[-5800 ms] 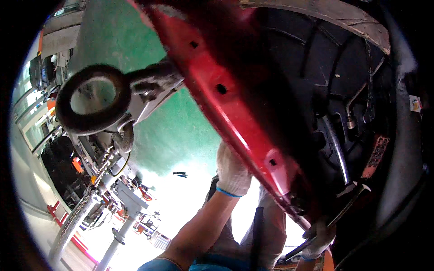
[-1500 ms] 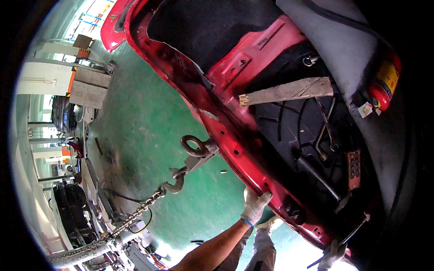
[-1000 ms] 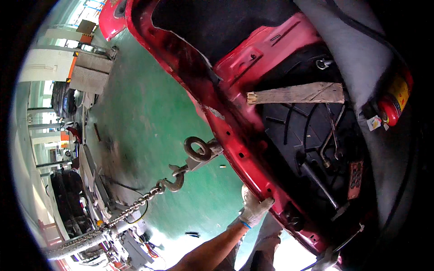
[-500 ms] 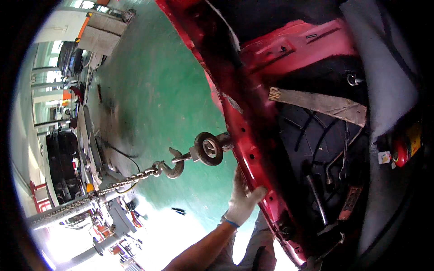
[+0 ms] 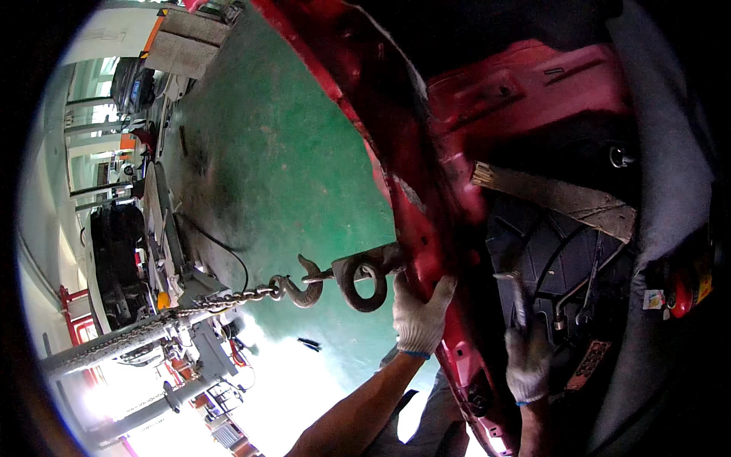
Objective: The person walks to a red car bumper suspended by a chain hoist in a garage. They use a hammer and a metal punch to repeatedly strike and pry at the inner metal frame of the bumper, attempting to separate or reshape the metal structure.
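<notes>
My left hand, in a white knit glove, grips the edge of a red car body panel, thumb on top. Just beyond it, a rusty steel pull plate with a ring is fixed to that edge. A hook runs from the plate to a chain. My right hand, also gloved, is over the dark recess inside the panel. Its fingers are closed round a slim, hammer-like metal tool, whose short crosswise end points away from me; blur and shadow obscure its exact kind.
A wooden block lies across the recess, with a socket wrench and a reddish perforated bar nearby. Grey cloth covers the right side. A thick metal pole carries the chain over the green floor.
My right hand has risen from the lower edge into the recess with the tool. My left hand has shifted up along the panel edge, nearer the pull plate. The plate and hook have turned.
</notes>
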A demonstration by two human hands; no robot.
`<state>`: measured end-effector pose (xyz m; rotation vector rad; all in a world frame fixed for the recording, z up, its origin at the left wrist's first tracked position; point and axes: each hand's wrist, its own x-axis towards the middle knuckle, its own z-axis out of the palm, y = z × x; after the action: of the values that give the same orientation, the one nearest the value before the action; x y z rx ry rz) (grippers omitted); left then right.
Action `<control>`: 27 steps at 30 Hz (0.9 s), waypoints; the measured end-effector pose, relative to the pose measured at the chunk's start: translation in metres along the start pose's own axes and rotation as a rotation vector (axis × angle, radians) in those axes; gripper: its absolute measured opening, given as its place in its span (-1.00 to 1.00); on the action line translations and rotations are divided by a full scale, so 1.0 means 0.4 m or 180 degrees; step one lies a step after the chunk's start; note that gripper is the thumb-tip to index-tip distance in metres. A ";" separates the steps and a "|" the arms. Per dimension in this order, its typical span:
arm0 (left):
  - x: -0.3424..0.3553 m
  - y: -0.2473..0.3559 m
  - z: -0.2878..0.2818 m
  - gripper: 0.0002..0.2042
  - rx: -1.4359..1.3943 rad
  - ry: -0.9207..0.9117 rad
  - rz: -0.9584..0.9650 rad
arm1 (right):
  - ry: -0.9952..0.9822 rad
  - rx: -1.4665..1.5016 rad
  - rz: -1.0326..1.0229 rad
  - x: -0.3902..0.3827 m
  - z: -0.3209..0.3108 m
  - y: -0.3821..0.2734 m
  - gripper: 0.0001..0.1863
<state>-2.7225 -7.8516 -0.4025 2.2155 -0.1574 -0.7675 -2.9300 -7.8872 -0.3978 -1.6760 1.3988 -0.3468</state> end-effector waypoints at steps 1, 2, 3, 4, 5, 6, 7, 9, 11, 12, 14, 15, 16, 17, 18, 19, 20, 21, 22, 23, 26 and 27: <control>0.005 -0.018 0.001 -0.22 -0.0182 -0.0030 0.0015 | -0.0705 0.0153 0.0101 0.038 0.000 -0.031 -0.53; 0.012 -0.050 0.009 -0.23 -0.0358 -0.0054 0.0036 | -0.0322 0.0380 -0.0469 0.070 0.026 -0.059 -0.54; 0.018 -0.068 0.011 -0.23 -0.0513 -0.0054 0.0054 | -0.0538 0.0368 -0.0473 0.094 0.027 -0.097 -0.56; 0.016 -0.055 0.010 -0.24 -0.0460 -0.0095 0.0044 | -0.0742 0.0348 -0.0464 0.113 0.024 -0.128 -0.59; 0.009 -0.036 0.006 -0.24 -0.0404 -0.0132 0.0036 | -0.0714 0.0318 -0.0669 0.134 0.037 -0.145 -0.60; 0.003 -0.016 0.003 -0.24 -0.0353 -0.0176 0.0029 | -0.0679 0.0280 -0.0873 0.156 0.048 -0.159 -0.62; -0.001 -0.004 -0.001 -0.25 -0.0066 -0.0133 0.0103 | -0.0643 0.0245 -0.1078 0.174 0.057 -0.169 -0.64; 0.003 -0.023 -0.002 -0.24 0.0139 -0.0122 0.0056 | -0.0685 0.0211 -0.1150 0.197 0.075 -0.176 -0.65; 0.013 -0.055 0.003 -0.22 0.0092 -0.0063 0.0187 | -0.1128 -0.0048 -0.1085 0.225 0.069 -0.195 -0.65; 0.017 -0.063 0.001 -0.22 0.0204 -0.0085 0.0163 | -0.1040 0.0092 -0.1191 0.234 0.068 -0.201 -0.65; 0.022 -0.070 -0.007 -0.21 0.0423 -0.0130 0.0111 | -0.0862 0.0368 -0.1397 0.250 0.070 -0.206 -0.63; 0.021 -0.066 -0.008 -0.22 0.0517 -0.0185 0.0105 | -0.0915 0.0306 -0.1448 0.257 0.067 -0.202 -0.62; 0.019 -0.061 -0.006 -0.23 0.0282 -0.0178 0.0052 | -0.0967 0.0241 -0.1499 0.265 0.063 -0.196 -0.62; 0.017 -0.055 -0.003 -0.23 0.0045 -0.0171 -0.0002 | -0.1020 0.0176 -0.1551 0.273 0.061 -0.190 -0.61; 0.015 -0.047 0.001 -0.23 -0.0200 -0.0164 -0.0047 | -0.1072 0.0102 -0.1466 0.283 0.070 -0.176 -0.61; 0.011 -0.039 0.003 -0.23 -0.0126 -0.0133 -0.0010 | -0.1111 0.0017 -0.1359 0.289 0.087 -0.153 -0.61; 0.003 -0.027 0.006 -0.23 -0.0013 -0.0103 -0.0041 | -0.1150 -0.0068 -0.1251 0.292 0.093 -0.139 -0.60; -0.003 -0.013 0.004 -0.23 0.0112 -0.0040 -0.0072 | -0.1087 0.0085 -0.1354 0.291 0.088 -0.149 -0.59; -0.005 -0.005 0.004 -0.23 0.0237 0.0022 -0.0101 | -0.1170 0.0213 -0.1376 0.293 0.082 -0.160 -0.59; -0.001 -0.009 0.004 -0.23 0.0340 0.0016 -0.0069 | -0.1251 0.0342 -0.1398 0.297 0.075 -0.170 -0.59; 0.002 -0.010 0.008 -0.26 0.0125 -0.0020 -0.0124 | -0.1452 0.0399 -0.1277 0.313 0.080 -0.169 -0.58; 0.003 -0.001 0.022 -0.27 -0.0480 -0.0134 -0.0154 | -0.1401 0.0332 -0.1205 0.321 0.097 -0.163 -0.58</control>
<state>-2.7267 -7.8574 -0.4080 2.0680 -0.0644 -0.8257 -2.8200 -7.9872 -0.4101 -1.7933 0.7306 -0.2355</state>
